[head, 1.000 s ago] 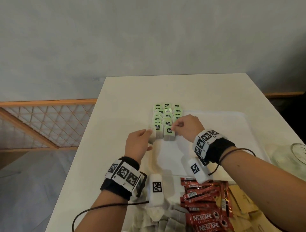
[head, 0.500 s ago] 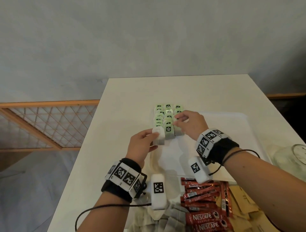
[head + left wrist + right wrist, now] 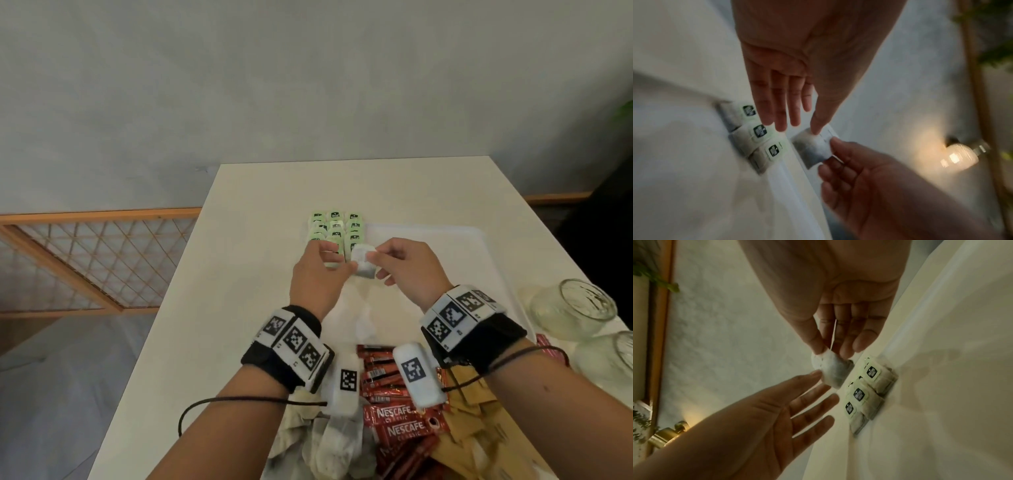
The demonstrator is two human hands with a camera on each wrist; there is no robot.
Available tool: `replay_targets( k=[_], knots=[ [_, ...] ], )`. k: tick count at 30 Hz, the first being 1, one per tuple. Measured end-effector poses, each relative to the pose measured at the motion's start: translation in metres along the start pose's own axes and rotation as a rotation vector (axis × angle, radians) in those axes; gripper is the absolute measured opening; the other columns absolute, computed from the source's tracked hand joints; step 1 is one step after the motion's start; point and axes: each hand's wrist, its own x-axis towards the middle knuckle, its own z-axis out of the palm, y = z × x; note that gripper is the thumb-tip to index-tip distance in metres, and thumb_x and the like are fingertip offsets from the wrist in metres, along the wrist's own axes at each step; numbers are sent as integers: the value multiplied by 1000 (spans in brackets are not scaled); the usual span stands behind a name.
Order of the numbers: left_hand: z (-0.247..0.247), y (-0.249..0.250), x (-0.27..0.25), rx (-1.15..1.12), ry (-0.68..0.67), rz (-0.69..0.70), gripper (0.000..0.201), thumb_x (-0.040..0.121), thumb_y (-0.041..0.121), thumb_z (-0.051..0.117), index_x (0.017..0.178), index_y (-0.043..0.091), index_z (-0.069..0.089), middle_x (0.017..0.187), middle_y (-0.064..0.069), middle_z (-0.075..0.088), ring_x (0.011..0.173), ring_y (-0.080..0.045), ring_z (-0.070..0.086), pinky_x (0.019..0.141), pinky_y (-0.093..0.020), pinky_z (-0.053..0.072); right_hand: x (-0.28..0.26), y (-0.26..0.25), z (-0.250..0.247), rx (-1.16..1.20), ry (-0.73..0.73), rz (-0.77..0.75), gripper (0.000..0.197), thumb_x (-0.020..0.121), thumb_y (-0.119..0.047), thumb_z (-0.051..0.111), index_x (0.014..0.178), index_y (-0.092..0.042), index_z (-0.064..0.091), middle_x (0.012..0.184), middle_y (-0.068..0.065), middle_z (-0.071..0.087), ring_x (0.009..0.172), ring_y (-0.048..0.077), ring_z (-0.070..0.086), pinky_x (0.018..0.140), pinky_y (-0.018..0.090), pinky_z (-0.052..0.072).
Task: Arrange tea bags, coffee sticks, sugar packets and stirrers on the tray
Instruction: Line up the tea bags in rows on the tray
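Note:
A white tray (image 3: 442, 246) lies on the white table (image 3: 239, 274). At its far left corner, several tea bags with green tags (image 3: 334, 233) sit in three neat rows (image 3: 760, 131) (image 3: 861, 394). Just above the near end of the rows, my right hand (image 3: 380, 260) (image 3: 831, 352) pinches one more tea bag (image 3: 363, 262) (image 3: 812, 146) (image 3: 830, 369) between thumb and forefinger. My left hand (image 3: 329, 263) (image 3: 795, 113) is beside it with straight fingers, and only a fingertip touches the bag.
Red coffee sticks (image 3: 400, 418), brown sugar packets (image 3: 469, 421) and loose tea bags (image 3: 329, 445) are heaped at the near table edge. Two glass jars (image 3: 575, 308) stand at the right. A wooden lattice rail (image 3: 85, 260) runs beyond the table's left edge.
The tea bag that my left hand held beside the rows has passed to my right hand. My left hand has let go and opened, and both hands are raised a little.

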Motion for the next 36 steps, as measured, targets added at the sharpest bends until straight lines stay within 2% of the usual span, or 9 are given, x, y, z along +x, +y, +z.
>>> replay_targets(
  k=[4,12,14,17,21,24,29,32,36],
  knots=[
    [12,6,-15,175,-70,145,13,83,33,74,90,28,64,85,14,68,80,-1,64,79,-30,55,-12,6,-9,-109,76,-58,16,85,-22,70,70,-19,63,66,-2,68,67,19,66,70,35,52],
    [21,0,-23,88,-204,66,19,82,32,75,97,21,72,86,4,75,85,-8,69,76,-28,56,-27,13,-10,-213,4,-106,11,89,-22,63,80,-20,70,69,-3,72,72,15,67,74,33,54],
    [20,0,-25,29,-198,41,3,87,24,70,89,22,71,82,3,74,82,-13,71,71,-30,60,-28,15,-8,-224,-40,-111,14,91,-24,61,87,-21,74,75,-5,72,75,10,66,73,26,52],
    [19,-7,-20,4,-151,-15,14,95,18,60,92,10,72,77,0,70,75,-15,68,67,-31,62,-28,18,-7,-270,-74,-125,12,92,-23,63,95,-25,74,87,-12,71,75,2,62,67,11,43],
    [16,-13,-13,-52,-167,-74,18,95,16,60,91,1,70,74,-6,62,76,-26,66,68,-37,62,-12,25,-8,-228,-44,-52,20,89,-24,67,109,-26,63,97,-9,66,77,12,65,74,28,52],
    [14,-14,-8,-91,-199,-108,18,94,14,61,90,-1,69,73,-8,61,85,-35,68,69,-40,62,1,26,-5,-191,-88,10,7,89,-20,67,96,-19,67,88,-3,69,79,17,67,74,33,58],
    [5,-23,13,389,-231,-9,10,90,28,65,81,30,63,89,5,70,85,-18,70,78,-42,58,18,30,-1,-253,-175,82,7,92,-14,62,88,-12,66,79,3,69,74,16,67,70,28,58],
    [0,-21,34,753,-198,20,18,87,31,64,105,29,60,107,7,63,96,-16,62,83,-34,50,34,35,2,-332,-147,116,7,91,-13,61,87,-12,66,84,7,71,74,17,67,72,30,58],
    [-2,-20,59,836,-237,-4,31,84,32,69,112,27,56,115,2,56,98,-20,61,86,-36,49,50,40,12,-405,-93,97,9,90,-16,59,83,-15,64,86,6,70,85,25,67,82,44,56]
  ],
)
